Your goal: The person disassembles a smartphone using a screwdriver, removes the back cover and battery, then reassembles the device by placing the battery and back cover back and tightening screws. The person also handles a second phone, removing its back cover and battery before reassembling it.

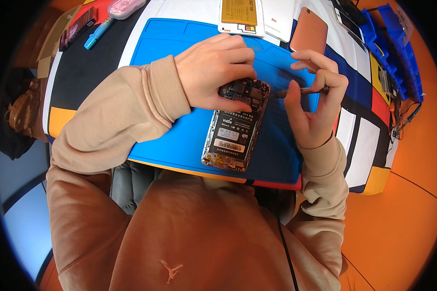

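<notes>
An opened smartphone (233,131) lies on a blue work mat (175,140), its black battery and bare circuit board showing. My left hand (218,68) is closed on the phone's upper end, thumb across the board and fingers over the top edge. My right hand (320,97), to the right of the phone, pinches a slim dark tool (306,90) between thumb and fingers. The tool points left, and its tip is close to the phone's upper right edge. Whether the tip touches the phone, and what kind of tool it is, I cannot make out.
Beyond the mat's far edge are an opened phone with a gold battery (240,12), a white phone cover (279,20) and a copper-coloured phone cover (309,31). Blue parts bins (386,43) stand at the far right. A light-blue pen (98,33) and a pink case (125,7) lie far left.
</notes>
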`<action>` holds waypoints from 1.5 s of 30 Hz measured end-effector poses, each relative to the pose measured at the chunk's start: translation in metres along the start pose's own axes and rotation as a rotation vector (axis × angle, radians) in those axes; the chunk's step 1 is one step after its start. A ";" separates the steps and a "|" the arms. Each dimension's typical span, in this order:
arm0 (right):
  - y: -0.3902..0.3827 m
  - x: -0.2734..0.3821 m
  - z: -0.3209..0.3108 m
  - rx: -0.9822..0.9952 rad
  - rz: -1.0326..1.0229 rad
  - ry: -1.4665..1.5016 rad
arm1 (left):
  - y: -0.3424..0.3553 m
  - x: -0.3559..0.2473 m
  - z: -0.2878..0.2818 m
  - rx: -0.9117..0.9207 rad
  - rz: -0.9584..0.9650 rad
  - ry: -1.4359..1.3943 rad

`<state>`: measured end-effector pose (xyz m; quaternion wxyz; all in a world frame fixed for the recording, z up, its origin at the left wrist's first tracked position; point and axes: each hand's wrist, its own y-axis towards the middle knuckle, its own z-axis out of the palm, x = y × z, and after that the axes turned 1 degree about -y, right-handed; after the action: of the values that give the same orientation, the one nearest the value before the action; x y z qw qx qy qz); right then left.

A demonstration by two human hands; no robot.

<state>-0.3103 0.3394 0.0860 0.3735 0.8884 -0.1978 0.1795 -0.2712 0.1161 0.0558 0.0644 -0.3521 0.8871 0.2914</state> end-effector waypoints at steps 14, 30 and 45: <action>0.000 0.005 -0.001 0.013 -0.063 0.036 | 0.000 -0.001 0.001 0.013 -0.014 0.009; 0.000 0.004 0.002 -0.026 -0.118 0.047 | 0.000 -0.001 0.000 0.016 -0.022 -0.005; -0.004 0.001 0.007 -0.094 -0.009 0.126 | -0.001 0.000 0.001 0.015 -0.019 -0.001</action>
<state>-0.3062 0.3363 0.0792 0.4275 0.8576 -0.1781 0.2236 -0.2705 0.1164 0.0549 0.0700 -0.3599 0.8859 0.2843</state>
